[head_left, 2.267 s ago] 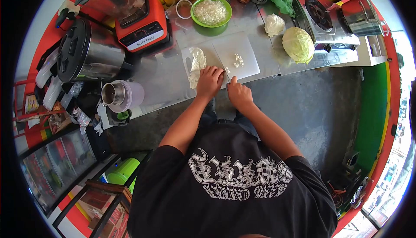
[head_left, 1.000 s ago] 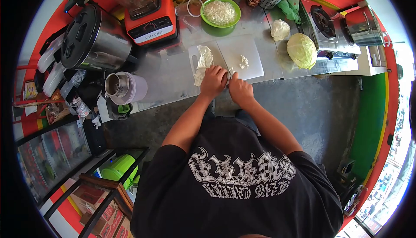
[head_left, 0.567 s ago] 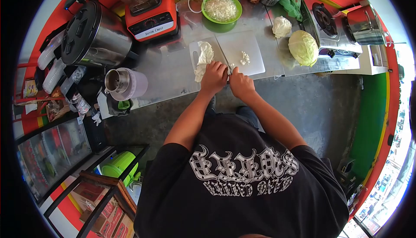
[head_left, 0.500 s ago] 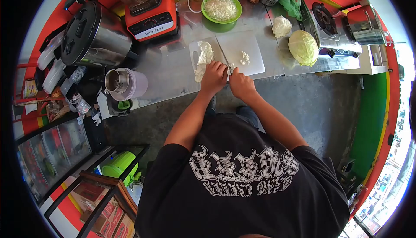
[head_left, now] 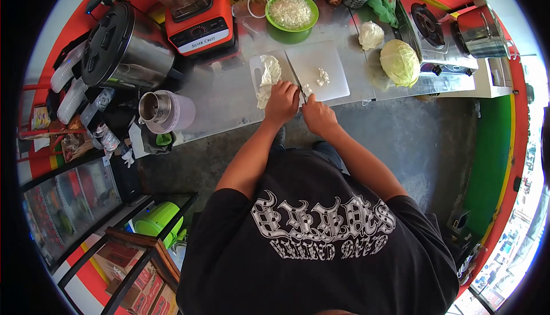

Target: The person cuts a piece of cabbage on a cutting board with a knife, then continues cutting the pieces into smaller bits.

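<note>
My right hand (head_left: pixel 319 115) is closed round the handle of a kitchen knife (head_left: pixel 293 69), whose blade points away from me over the white cutting board (head_left: pixel 338 83). Left of the blade, my left hand (head_left: pixel 282 102) presses with curled fingers on a pale piece of cabbage (head_left: pixel 270 71). Its fingertips are close to the knife, and what lies under them is mostly hidden. Small chopped cabbage bits (head_left: pixel 323 76) lie on the board to the right of the blade. A few more bits sit beside the knife near my right hand.
Behind the board stands a green bowl (head_left: pixel 289 35) of shredded cabbage. A whole cabbage (head_left: pixel 400 64) and a smaller pale piece (head_left: pixel 371 35) lie to the right, before the stove (head_left: pixel 431 25). Leftward are a red blender (head_left: pixel 197 31), a large pot (head_left: pixel 129 51) and a lilac container (head_left: pixel 182 110).
The knife blade now shows more fully, its tip farther out on the board. My right hand has shifted very slightly; my left hand stays on the cabbage piece.
</note>
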{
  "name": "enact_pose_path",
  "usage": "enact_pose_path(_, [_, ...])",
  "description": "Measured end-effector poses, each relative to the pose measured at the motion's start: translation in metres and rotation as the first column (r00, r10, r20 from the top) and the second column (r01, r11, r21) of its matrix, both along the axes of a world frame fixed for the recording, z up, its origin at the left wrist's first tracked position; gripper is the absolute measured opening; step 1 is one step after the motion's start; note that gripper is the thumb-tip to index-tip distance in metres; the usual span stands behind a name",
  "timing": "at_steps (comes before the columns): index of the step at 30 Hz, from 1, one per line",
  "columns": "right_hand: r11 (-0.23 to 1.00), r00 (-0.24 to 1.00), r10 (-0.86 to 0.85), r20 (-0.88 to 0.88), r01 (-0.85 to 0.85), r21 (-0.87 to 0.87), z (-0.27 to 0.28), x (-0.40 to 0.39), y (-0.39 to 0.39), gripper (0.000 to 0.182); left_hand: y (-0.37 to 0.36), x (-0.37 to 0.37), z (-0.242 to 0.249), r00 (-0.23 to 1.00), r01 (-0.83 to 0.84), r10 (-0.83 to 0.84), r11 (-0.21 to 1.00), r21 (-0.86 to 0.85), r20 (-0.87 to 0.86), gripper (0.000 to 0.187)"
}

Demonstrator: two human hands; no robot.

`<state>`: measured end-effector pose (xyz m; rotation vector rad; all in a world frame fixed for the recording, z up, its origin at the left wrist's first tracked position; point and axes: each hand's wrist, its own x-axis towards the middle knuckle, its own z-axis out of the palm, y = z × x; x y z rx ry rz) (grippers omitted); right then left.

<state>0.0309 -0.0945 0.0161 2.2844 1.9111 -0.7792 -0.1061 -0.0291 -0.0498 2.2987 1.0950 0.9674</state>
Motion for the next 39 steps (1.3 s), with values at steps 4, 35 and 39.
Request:
enact_pose_path(4, [0.996,0.994,-0.083,-0.072,0.081,-0.026,-0.004,-0.006,-0.003,0.036,0.001,-0.001,0.0,1.0,0.0,0.0,1.0,0.004,0.003,0.007])
enact_pose_path(35, [0.967,0.952,0.251,-0.176,-0.237,0.096,-0.011,0.093,-0.009,0.036,0.018,-0.029,0.032,0.892,-0.399,0.394,0.917,0.025,-0.22,0.013])
enact_pose_path(39, [0.971,0.963,0.201,-0.18,-0.172,0.168,-0.01,0.105,-0.003,0.037,0.003,-0.023,0.041,0.901,-0.374,0.347,0.926,-0.059,-0.259,0.009])
